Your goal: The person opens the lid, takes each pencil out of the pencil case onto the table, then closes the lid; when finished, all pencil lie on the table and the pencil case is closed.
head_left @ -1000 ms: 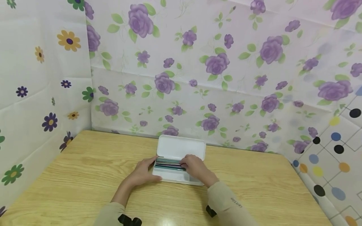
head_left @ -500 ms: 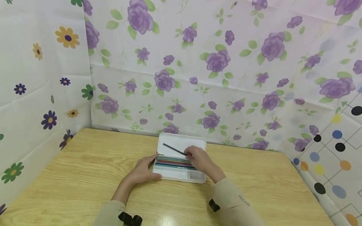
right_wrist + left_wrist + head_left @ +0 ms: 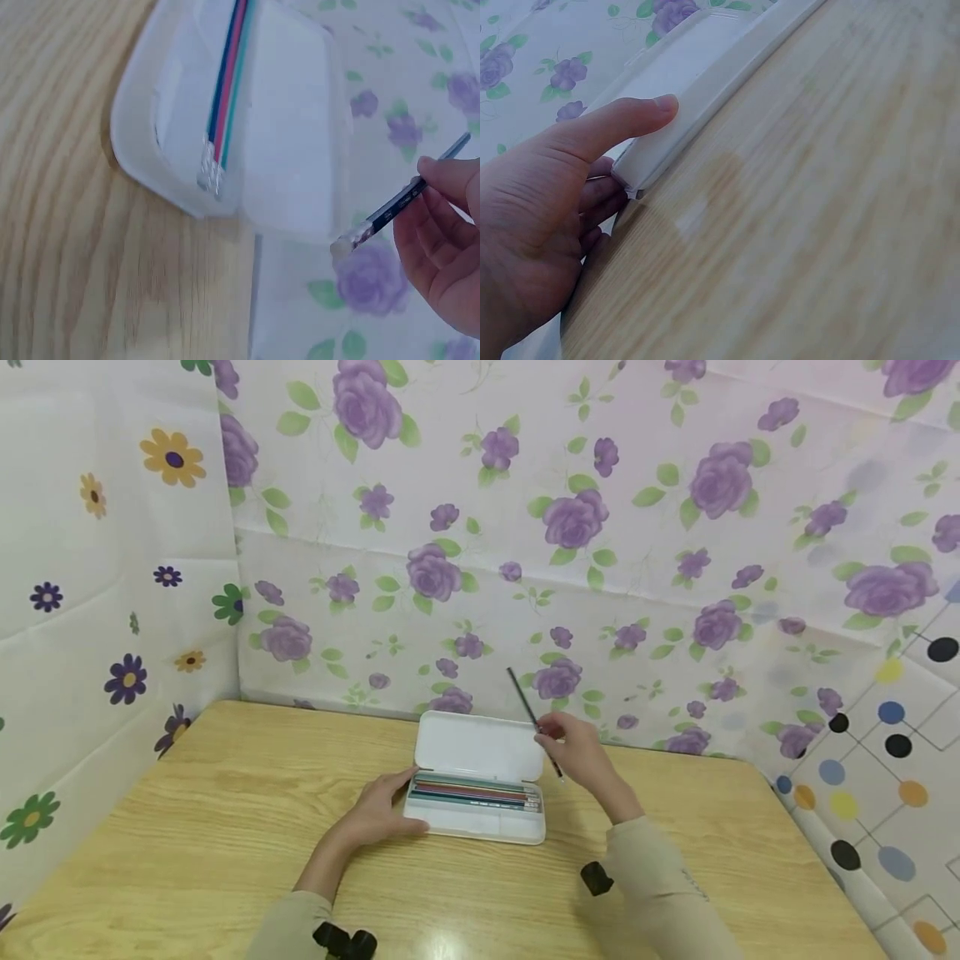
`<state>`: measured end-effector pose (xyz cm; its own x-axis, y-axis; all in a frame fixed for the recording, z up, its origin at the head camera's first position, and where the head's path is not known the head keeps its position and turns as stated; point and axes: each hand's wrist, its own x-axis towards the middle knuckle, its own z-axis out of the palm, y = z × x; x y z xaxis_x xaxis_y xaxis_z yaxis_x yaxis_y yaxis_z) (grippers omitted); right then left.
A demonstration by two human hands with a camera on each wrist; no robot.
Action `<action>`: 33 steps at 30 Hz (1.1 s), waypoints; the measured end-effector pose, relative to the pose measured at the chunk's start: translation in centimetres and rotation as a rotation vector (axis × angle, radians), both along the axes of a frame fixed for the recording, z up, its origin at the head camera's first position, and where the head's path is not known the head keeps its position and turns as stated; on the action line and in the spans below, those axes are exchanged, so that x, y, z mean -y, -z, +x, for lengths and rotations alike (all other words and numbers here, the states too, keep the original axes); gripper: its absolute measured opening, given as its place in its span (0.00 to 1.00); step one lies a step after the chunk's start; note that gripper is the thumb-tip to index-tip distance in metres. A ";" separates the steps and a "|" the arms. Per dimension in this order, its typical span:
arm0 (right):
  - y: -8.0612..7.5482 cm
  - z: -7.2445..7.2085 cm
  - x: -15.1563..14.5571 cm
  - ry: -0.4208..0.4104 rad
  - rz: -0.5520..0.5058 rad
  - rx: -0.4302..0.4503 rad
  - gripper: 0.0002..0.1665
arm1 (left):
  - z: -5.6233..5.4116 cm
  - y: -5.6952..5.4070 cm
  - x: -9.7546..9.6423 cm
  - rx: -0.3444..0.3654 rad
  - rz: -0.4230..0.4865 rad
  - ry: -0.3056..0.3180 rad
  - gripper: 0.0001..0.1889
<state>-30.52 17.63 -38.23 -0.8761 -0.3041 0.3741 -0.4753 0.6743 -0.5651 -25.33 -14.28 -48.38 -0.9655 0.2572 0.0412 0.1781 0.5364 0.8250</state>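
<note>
A white pencil case (image 3: 459,826) lies on the table with its lid (image 3: 480,747) raised toward the back. Several pencils (image 3: 472,795) rest side by side in its rear part, eraser ends to the right. My left hand (image 3: 372,817) holds the case's left end; in the left wrist view the thumb (image 3: 641,116) lies on the front wall and the fingers are partly hidden behind the end. Above the case's right side, my right hand (image 3: 583,753) pinches a dark pencil (image 3: 524,702), tilted, its white eraser (image 3: 343,247) end lower.
The wooden table (image 3: 285,777) surrounds the case. A purple-flowered sheet (image 3: 637,568) hangs behind the table, with other patterned sheets (image 3: 885,793) at the sides.
My right hand has lifted the dark pencil out of the case and moved it up and right, turning it steeper. The left hand stays at the case's left end.
</note>
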 end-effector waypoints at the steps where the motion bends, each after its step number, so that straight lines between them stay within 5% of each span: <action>1: 0.0 -0.2 -0.5 0.027 -0.023 0.021 0.14 | 0.0 0.0 0.0 0.003 0.001 -0.003 0.52; 7: 0.9 -0.7 -3.7 0.178 -0.176 0.225 0.19 | 0.2 -0.2 0.4 0.002 -0.006 -0.001 0.52; 17: 3.7 -0.1 -6.8 0.197 -0.254 0.476 0.25 | 0.4 0.1 0.4 -0.010 -0.001 -0.002 0.52; 33: 7.5 0.7 -7.4 0.300 -0.217 0.516 0.22 | 0.0 0.0 0.0 -0.012 0.017 -0.001 0.52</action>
